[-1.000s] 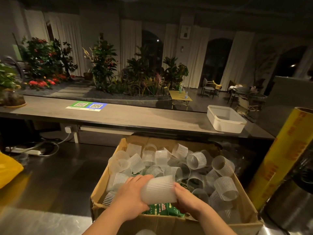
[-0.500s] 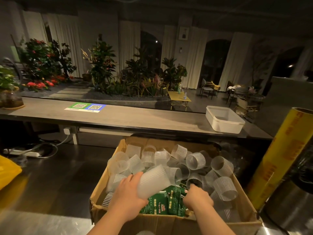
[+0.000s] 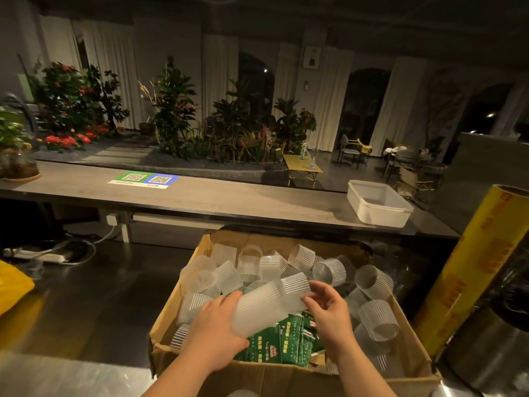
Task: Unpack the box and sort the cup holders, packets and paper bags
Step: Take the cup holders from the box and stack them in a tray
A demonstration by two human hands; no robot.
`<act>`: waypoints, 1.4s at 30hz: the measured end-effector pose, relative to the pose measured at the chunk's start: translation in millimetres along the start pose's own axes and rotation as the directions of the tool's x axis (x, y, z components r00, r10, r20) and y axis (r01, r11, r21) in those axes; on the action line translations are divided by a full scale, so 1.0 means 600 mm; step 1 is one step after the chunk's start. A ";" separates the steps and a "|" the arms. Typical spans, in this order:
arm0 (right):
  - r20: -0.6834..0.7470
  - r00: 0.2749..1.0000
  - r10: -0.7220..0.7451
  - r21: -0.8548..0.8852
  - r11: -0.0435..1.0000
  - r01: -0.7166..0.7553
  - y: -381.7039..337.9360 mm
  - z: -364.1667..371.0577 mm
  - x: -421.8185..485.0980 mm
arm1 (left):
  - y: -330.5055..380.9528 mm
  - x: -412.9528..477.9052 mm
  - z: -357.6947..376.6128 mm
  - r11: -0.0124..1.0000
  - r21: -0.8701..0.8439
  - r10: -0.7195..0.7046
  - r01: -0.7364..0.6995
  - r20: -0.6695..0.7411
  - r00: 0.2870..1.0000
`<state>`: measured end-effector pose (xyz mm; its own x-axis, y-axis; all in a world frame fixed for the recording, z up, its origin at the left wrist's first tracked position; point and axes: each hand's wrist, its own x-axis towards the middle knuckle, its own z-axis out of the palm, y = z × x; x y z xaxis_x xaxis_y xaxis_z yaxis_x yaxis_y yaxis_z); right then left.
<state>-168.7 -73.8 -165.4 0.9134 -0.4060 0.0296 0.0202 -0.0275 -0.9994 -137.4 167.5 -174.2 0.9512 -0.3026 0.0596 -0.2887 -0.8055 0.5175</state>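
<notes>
Hands both on your cup-holder stack [image 3: 269,305] above box [image 3: 164,313]: your left hand [image 3: 214,330] grips its 8 o'clock end, your right hand [image 3: 329,313] curls fingers round its 2 o'clock end. Green packets [image 3: 280,340] lie beneath at box's 6 o'clock; loose cup holders [image 3: 329,271] fill 9 through 3 o'clock.

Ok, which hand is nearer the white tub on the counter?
Right. The right hand is over the right half of the box, with the tub beyond it to the right. The left hand grips the cup holder stack farther left.
</notes>
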 end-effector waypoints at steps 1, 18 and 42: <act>0.024 1.000 0.008 0.025 1.000 -0.008 0.002 0.000 0.000 | 0.001 0.001 0.000 1.000 -0.001 0.001 -0.001 0.011 1.000; 0.185 0.974 0.129 -0.019 0.992 -0.128 0.020 0.009 0.017 | 0.003 -0.004 -0.005 0.999 -0.034 -0.024 0.024 -0.018 1.000; 0.003 0.999 -0.045 0.006 0.999 0.045 0.008 0.008 0.024 | 0.008 0.008 -0.008 1.000 0.026 -0.013 0.013 -0.025 1.000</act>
<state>-153.8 -75.4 -170.1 0.9128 -0.4016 0.0742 0.0635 -0.0398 -0.9972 -133.4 164.7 -167.3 0.9573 -0.2794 0.0743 -0.2785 -0.8222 0.4963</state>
